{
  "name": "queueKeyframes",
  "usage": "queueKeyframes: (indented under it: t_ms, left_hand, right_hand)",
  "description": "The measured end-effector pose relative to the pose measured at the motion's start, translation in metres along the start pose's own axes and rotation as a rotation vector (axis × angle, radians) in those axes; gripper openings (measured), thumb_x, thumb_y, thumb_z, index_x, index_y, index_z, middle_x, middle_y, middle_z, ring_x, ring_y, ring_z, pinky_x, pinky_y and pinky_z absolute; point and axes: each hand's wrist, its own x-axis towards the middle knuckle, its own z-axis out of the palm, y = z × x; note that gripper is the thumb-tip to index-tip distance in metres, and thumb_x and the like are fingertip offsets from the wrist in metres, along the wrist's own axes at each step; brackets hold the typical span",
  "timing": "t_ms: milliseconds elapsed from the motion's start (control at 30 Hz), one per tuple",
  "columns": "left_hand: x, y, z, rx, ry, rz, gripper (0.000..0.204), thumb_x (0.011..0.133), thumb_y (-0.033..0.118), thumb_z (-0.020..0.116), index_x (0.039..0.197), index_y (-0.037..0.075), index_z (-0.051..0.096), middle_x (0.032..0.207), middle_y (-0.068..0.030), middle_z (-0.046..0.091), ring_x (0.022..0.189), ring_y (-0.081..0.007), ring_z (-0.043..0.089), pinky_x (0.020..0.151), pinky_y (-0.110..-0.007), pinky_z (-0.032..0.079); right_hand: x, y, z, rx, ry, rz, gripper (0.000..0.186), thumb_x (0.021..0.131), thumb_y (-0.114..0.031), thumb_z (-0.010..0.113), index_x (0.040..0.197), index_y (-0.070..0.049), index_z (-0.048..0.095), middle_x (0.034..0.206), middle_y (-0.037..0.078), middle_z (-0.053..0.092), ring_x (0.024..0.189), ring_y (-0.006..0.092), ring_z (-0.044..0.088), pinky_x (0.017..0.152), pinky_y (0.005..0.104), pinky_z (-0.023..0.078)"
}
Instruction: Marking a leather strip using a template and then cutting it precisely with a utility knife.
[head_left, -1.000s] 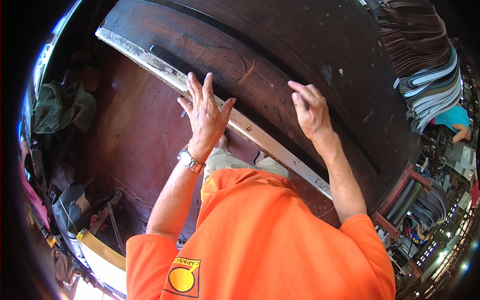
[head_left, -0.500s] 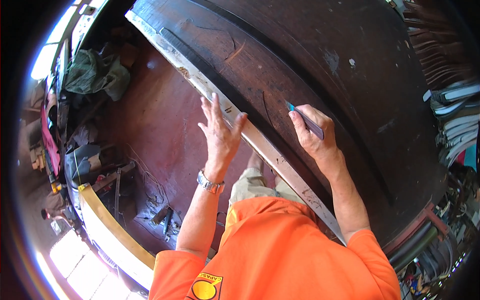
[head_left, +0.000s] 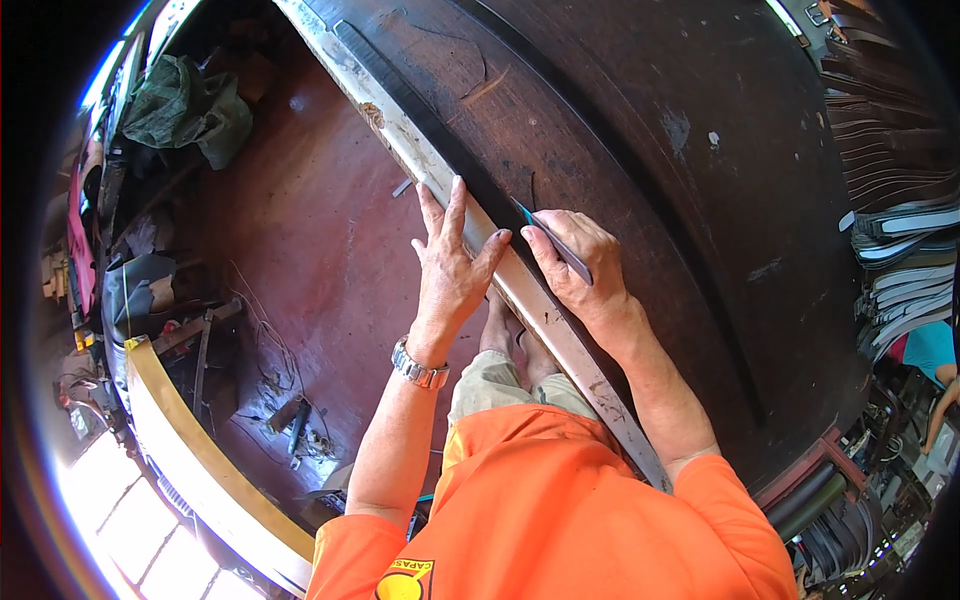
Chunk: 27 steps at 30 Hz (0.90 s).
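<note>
My left hand (head_left: 455,255) rests with fingers spread on the pale, worn edge (head_left: 555,328) of a dark table, its fingertips by a long black strip (head_left: 440,135) lying along that edge. In my right hand (head_left: 595,270) is a knife (head_left: 570,260) with a dark handle and a turquoise part near the blade. Its tip points to the black strip beside my left fingers; whether it touches cannot be made out. A second long, dark strip (head_left: 650,190) curves across the tabletop (head_left: 760,200).
Stacked leather-like strips (head_left: 905,240) fill the far right. Another person's arm (head_left: 940,410) shows at the right rim. Left are a reddish floor (head_left: 310,210), a green-grey cloth (head_left: 185,110), a yellow-edged curved panel (head_left: 200,440) and loose wires. Thin scraps (head_left: 485,85) lie on the table.
The knife and my right hand have moved left, toward the edge strip. My left hand has shifted slightly right onto the edge. A small grey piece now shows beside the edge over the floor.
</note>
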Motion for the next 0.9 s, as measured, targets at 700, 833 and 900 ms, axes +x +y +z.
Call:
queueKeyframes:
  t_ms: [700, 833, 900]
  left_hand:
    - [0.003, -0.002, 0.008, 0.105, 0.053, 0.059, 0.081, 0.088, 0.042, 0.074, 0.155, 0.016, 0.038, 0.167, -0.0223, 0.004, 0.153, -0.0455, 0.008, 0.114, -0.073, 0.011]
    - [0.002, -0.001, 0.007, 0.099, 0.057, 0.052, 0.08, 0.088, 0.04, 0.074, 0.155, 0.016, 0.038, 0.167, -0.0226, 0.004, 0.153, -0.0453, 0.008, 0.114, -0.073, 0.01]
    - [0.003, 0.002, 0.005, 0.101, 0.034, 0.056, 0.08, 0.089, 0.039, 0.074, 0.155, 0.016, 0.037, 0.167, -0.0226, 0.004, 0.153, -0.0446, 0.007, 0.114, -0.073, 0.011]
  right_hand:
    - [0.003, 0.008, -0.01, -0.214, -0.139, -0.093, 0.018, 0.095, -0.023, 0.065, 0.089, -0.006, 0.067, 0.079, 0.011, 0.068, 0.073, 0.0265, 0.065, 0.066, 0.0401, 0.046]
    - [0.011, 0.009, -0.006, -0.193, -0.139, -0.112, 0.017, 0.095, -0.022, 0.065, 0.089, -0.006, 0.067, 0.079, 0.011, 0.069, 0.073, 0.0265, 0.065, 0.066, 0.0402, 0.046]
    - [0.014, 0.011, -0.004, -0.202, -0.142, -0.107, 0.017, 0.095, -0.021, 0.065, 0.089, -0.005, 0.067, 0.08, 0.011, 0.069, 0.073, 0.0264, 0.065, 0.066, 0.0404, 0.046]
